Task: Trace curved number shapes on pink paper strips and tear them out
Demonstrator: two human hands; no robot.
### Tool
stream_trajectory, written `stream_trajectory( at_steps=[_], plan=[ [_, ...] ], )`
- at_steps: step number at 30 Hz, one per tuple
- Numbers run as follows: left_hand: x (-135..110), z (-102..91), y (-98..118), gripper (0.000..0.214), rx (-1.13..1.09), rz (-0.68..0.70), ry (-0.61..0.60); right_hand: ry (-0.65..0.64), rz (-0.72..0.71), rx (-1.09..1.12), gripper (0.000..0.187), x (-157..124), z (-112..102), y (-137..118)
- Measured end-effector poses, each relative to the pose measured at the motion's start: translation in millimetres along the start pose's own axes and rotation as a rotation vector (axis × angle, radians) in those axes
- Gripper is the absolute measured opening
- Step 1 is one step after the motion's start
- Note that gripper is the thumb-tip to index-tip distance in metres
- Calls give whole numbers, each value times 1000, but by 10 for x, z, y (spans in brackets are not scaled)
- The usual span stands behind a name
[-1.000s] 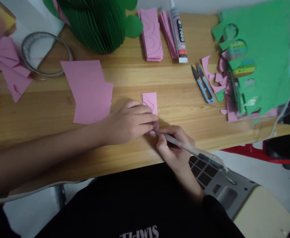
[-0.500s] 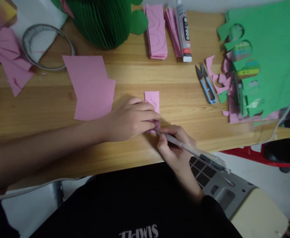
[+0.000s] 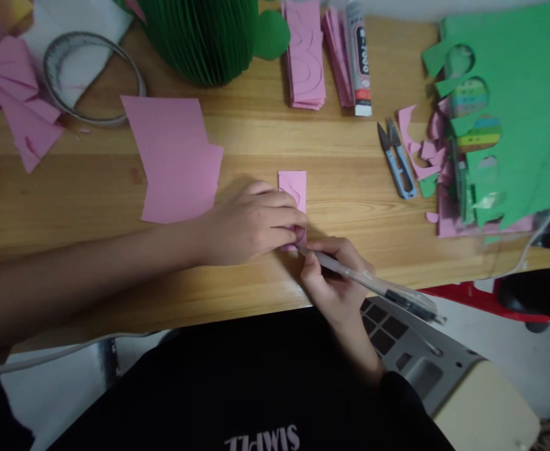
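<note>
Pen, slim with a clear plastic barrel (image 3: 378,285), is gripped between thumb and fingers of the right hand (image 3: 338,275), its tip at the near end of a narrow pink paper strip marked with a curved line (image 3: 294,180). The strip lies on the pale wood-grain table (image 3: 256,131), its long side running away from the person. The left hand (image 3: 259,225) is palm-down over it, fingers side by side, pressing across its nearer half; the thumb is hidden. The hands are near each other, and whether they touch I cannot tell.

Left of the strip lies a larger pink paper sheet with a stepped edge (image 3: 176,163), overlapping the edge of a grey ring-shaped tape roll (image 3: 94,119). Beyond stand a dark green pleated paper ball (image 3: 200,37), a stack of pink paper strips with drawn curves (image 3: 306,53) and a grey glue tube (image 3: 360,62). Small blue-handled metal snips (image 3: 401,172) lie to the right, just beside curved pink paper scraps (image 3: 428,150)
</note>
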State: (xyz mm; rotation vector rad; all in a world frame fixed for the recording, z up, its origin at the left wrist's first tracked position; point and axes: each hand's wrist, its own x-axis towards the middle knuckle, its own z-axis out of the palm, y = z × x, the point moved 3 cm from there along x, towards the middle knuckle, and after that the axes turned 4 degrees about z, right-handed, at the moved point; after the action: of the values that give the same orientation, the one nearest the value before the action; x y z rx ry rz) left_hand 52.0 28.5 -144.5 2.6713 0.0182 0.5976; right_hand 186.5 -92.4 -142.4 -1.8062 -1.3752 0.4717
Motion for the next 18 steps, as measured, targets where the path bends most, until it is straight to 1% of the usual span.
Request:
stream_trajectory(
  at_steps=[5,10,15,18],
  plan=[
    [-11,-6,-8,33,12,-22,-21,-83,-101,21,8,37,6,-53],
    [-8,-3,-5,31,5,0,4,-119,-92,40,7,59,11,-50],
    [-8,0,-4,35,10,-15,-17,-140,-95,53,7,62,20,-33],
    [-11,1,0,32,9,4,7,-138,-95,67,7,61,22,-28]
  ],
)
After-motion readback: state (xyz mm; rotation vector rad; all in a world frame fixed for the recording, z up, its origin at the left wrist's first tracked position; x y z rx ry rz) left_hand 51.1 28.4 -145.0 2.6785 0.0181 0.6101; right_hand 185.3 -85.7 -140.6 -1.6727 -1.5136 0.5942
